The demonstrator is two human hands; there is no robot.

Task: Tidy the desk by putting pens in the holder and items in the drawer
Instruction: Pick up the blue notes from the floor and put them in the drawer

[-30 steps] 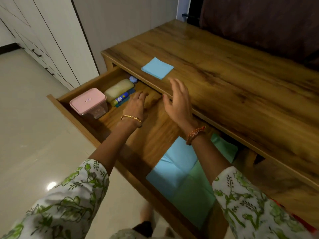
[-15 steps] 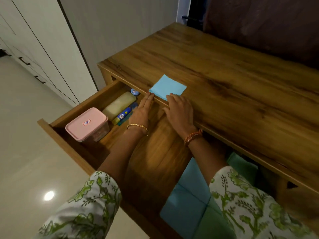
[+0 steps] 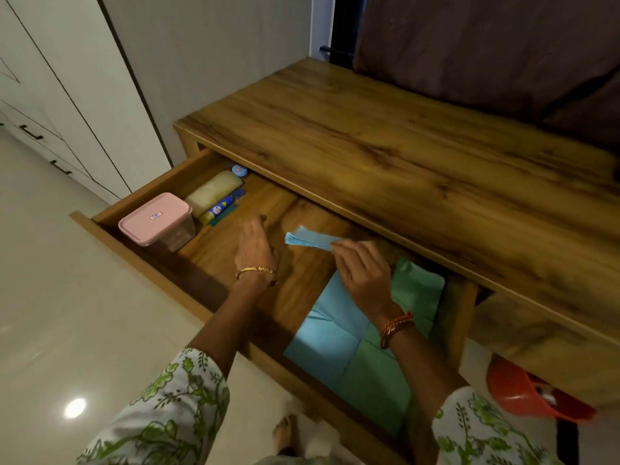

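Drawer [image 3: 188, 169] fills mid-frame; I keep my left hand [image 3: 256, 243] hovering centre with relaxed fingers, while the right hand [image 3: 364, 275] pinches the blue notes [image 3: 310, 239] above it. Loose sheets could fan and scatter.

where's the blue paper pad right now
In the head view, the blue paper pad is held in the right hand, above the open drawer.

Drawer [image 3: 151, 263] under desk top [image 3: 402, 146]: lidded box [image 3: 156, 218] at 9 o'clock, tubes [image 3: 219, 206] beside it toward 1 o'clock, folders [image 3: 335, 347] at 4 o'clock.
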